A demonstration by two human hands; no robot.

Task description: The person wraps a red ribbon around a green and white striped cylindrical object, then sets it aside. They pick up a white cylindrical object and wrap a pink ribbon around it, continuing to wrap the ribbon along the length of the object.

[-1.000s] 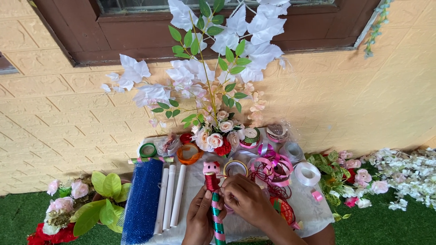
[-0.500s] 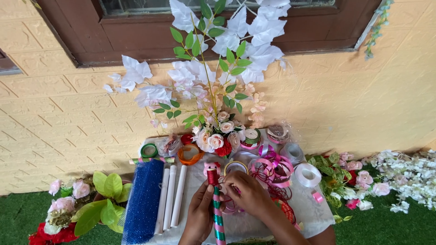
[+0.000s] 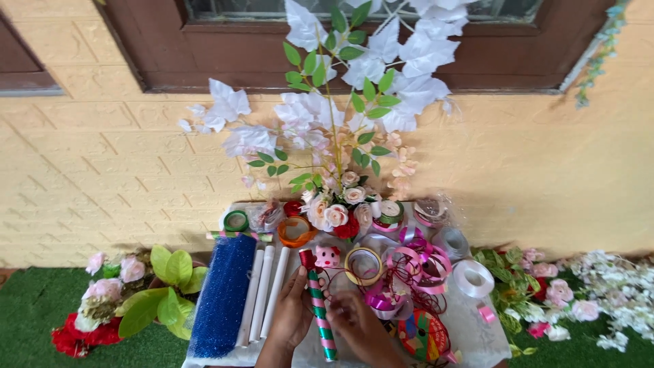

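Left hand (image 3: pixel 291 315) grips the striped stick (image 3: pixel 317 308) firmly while right hand (image 3: pixel 354 320) pinches thin red ribbon (image 3: pixel 340 279) beside it, best kept taut.

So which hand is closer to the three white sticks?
The left hand. It rests right beside the white sticks, on their right side, holding the striped stick. The right hand is farther away, past the striped stick.

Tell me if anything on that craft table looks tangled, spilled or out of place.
The pink ribbon beside the right hand has come off its rolls and lies in loose, tangled loops over the other spools. The white tubes and blue roll lie neatly side by side. Nothing looks spilled or broken.
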